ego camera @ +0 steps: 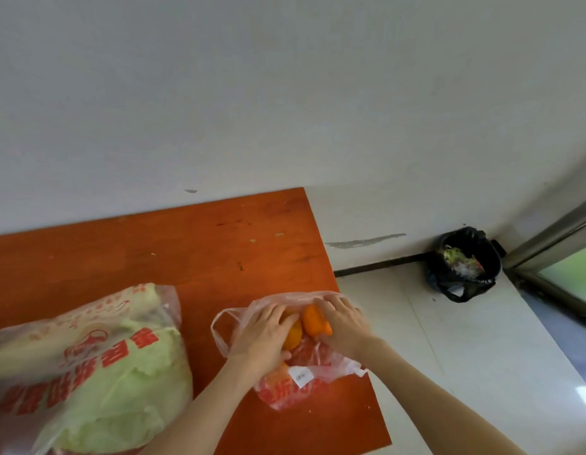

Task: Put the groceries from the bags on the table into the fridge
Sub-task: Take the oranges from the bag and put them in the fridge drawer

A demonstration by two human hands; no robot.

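Oranges lie in a thin plastic bag (304,385) near the right edge of the orange-brown table (193,244); the left hand (263,333) curls over one orange (293,336) and the right hand (346,323) wraps another orange (314,320) just beside it. Left of them, well apart, a larger printed bag (55,366) holds a pale green cabbage (121,389). On the floor by the wall stands a black-lined bin (462,264).

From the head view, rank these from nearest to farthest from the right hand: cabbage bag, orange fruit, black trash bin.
1. Orange fruit: right hand grips it in the small bag.
2. Cabbage bag: on the table's left side, beyond the left hand.
3. Black trash bin: on the floor, far right corner.
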